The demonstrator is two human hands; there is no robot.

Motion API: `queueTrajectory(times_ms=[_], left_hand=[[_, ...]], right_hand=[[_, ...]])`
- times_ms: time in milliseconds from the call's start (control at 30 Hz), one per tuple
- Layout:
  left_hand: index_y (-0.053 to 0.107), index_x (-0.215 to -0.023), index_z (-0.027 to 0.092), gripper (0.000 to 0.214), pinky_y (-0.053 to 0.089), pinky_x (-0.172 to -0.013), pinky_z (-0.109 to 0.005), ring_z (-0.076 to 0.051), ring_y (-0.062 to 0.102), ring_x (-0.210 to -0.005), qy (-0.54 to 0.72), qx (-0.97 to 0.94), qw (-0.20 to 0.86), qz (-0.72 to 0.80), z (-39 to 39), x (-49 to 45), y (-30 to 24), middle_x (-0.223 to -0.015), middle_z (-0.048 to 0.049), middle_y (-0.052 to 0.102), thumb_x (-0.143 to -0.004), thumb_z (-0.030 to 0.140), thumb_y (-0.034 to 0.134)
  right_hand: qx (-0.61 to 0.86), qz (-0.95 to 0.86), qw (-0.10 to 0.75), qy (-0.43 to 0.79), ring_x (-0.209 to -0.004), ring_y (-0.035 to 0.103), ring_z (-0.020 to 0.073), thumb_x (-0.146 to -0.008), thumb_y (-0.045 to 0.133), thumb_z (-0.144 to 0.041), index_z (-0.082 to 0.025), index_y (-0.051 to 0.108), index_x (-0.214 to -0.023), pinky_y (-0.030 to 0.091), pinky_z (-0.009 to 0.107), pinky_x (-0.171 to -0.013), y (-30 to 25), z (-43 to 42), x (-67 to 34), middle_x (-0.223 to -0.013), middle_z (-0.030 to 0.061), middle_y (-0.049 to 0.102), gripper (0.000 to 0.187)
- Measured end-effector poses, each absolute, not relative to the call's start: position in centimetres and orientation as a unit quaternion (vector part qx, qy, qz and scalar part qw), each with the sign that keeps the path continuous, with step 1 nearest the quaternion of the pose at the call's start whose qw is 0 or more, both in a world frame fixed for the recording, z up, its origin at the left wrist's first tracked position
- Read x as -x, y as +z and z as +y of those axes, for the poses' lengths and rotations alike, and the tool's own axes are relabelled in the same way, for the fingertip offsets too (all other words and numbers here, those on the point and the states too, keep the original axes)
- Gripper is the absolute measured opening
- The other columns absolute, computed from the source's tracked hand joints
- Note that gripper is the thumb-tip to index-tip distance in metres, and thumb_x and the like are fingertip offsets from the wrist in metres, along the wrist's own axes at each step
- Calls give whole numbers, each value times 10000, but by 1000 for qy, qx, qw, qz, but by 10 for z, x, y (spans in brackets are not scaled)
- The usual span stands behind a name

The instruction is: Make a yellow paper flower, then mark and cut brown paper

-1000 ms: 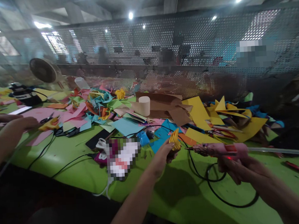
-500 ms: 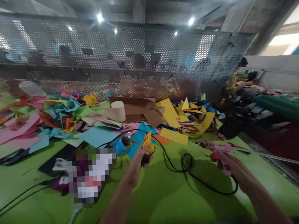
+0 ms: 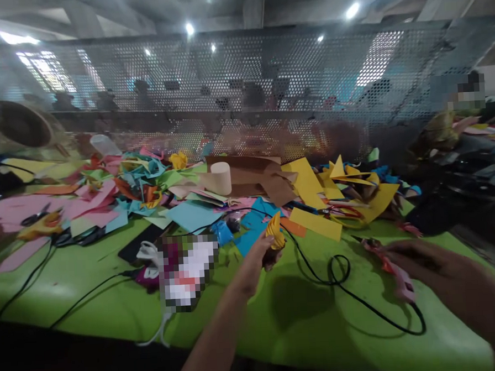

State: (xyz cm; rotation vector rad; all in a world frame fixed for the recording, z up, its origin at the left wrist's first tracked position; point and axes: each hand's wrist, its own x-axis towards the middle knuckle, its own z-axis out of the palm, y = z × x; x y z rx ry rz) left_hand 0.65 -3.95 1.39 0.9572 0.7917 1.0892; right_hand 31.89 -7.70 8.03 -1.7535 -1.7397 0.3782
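My left hand (image 3: pixel 257 257) is closed around a small folded yellow paper piece (image 3: pixel 275 230), held upright above the green table (image 3: pixel 279 322). My right hand (image 3: pixel 421 256) grips a pink glue gun (image 3: pixel 391 272) low over the table at the right, its nozzle pointing left. The hand is blurred by motion. A black cable (image 3: pixel 344 283) runs from the gun in a loop across the table between the two hands.
Heaps of coloured paper scraps (image 3: pixel 147 179) and yellow sheets (image 3: pixel 314 187) cover the back of the table, with a paper roll (image 3: pixel 221 178), scissors (image 3: pixel 35 217) and a dark phone (image 3: pixel 140 243). A perforated metal screen (image 3: pixel 242 86) stands behind. A fan (image 3: pixel 20 124) sits far left.
The view has swung back left. My right hand has lowered the glue gun toward the table. My left hand still holds the yellow paper piece up.
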Motion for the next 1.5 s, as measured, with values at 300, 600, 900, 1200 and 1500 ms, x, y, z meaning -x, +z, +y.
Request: queueTrajectory(times_ms=[300, 600, 900, 1200, 1500], left_hand=[[590, -1008, 195, 417, 283, -529, -217, -116, 520, -659, 492, -380, 686, 379, -39, -7, 7, -819, -7, 593, -791, 551, 587], [552, -1016, 201, 440, 207, -522, -240, -102, 351, -549, 474, -439, 682, 343, -37, -7, 5, -663, 48, 449, -860, 608, 490], [533, -944, 199, 454, 201, -539, -235, -93, 314, -558, 477, -418, 686, 357, -35, -9, 1, -662, 61, 407, -829, 638, 543], [514, -979, 209, 456, 157, -500, -242, -86, 278, -526, 451, -433, 688, 369, -34, -7, 0, -651, 63, 407, -863, 648, 482], [559, -1066, 195, 597, 140, -505, -248, -89, 295, -530, 441, -407, 699, 390, -39, -7, 13, -628, 68, 361, -772, 715, 581]], right_hand=[[451, -775, 350, 270, -843, 670, 194, -876, 633, -291, -236, 740, -899, 495, 301, -774, 90, -54, -183, -895, 35, 731, 122], [440, -805, 343, 202, -821, 672, 194, -869, 626, -195, -219, 740, -875, 491, 308, -742, 80, -41, -163, -882, 39, 732, 116], [456, -815, 296, 199, -776, 664, 184, -834, 647, -164, -212, 733, -844, 471, 291, -699, 79, -33, -162, -834, 22, 729, 99], [437, -833, 277, 199, -762, 630, 172, -857, 633, -177, -210, 704, -838, 435, 285, -690, 77, -27, -164, -817, 10, 693, 80], [418, -849, 253, 201, -787, 609, 185, -878, 591, -137, -176, 672, -842, 425, 293, -702, 74, -28, -166, -818, 32, 651, 98]])
